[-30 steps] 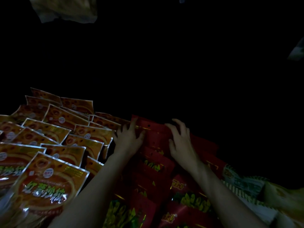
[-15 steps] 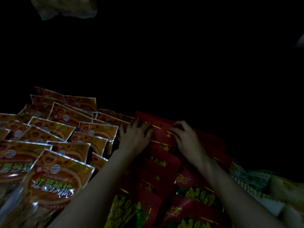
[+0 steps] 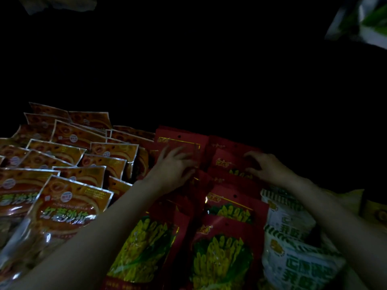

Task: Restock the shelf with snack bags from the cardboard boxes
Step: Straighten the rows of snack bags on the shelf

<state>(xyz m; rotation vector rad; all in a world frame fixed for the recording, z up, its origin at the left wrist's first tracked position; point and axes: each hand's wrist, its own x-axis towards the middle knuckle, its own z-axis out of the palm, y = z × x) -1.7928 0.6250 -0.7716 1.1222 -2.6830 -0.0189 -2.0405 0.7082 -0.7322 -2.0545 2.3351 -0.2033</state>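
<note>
Very dark frame, only the lower half readable. Left hand (image 3: 173,170) lies flat, fingers spread, on the back red snack bag (image 3: 180,141) of the left red row; it presses rather than pinches. Right hand (image 3: 267,167) sits at 3 o'clock from it, well apart, fingers arched with tips on the back red bag of the right row (image 3: 226,162). Whether the thumb is tucked under that bag's edge, cannot tell.

Red bags run in two overlapping rows from 12 o'clock down to 6 o'clock between the forearms, the near ones showing yellow-green print (image 3: 219,258). Orange bags (image 3: 69,210) with silver edges fill the 9 o'clock side, shingled in several rows. White-and-green bags (image 3: 293,262) lie at 4 o'clock, under the right forearm. Another pale bag corner (image 3: 364,19) shows at 1 o'clock, top edge. Shelf itself and any cardboard box are lost in the dark.

Judgement: the step looks like squaring up the back red bags. These are glossy film pouches, likely light, soft and slippery, and the contents probably crush under hard pressing. Best hold is the flat sealed top strip near the hang hole, or both side seams. Flat palms slide a whole overlapped row easily, so nudge gently.
</note>
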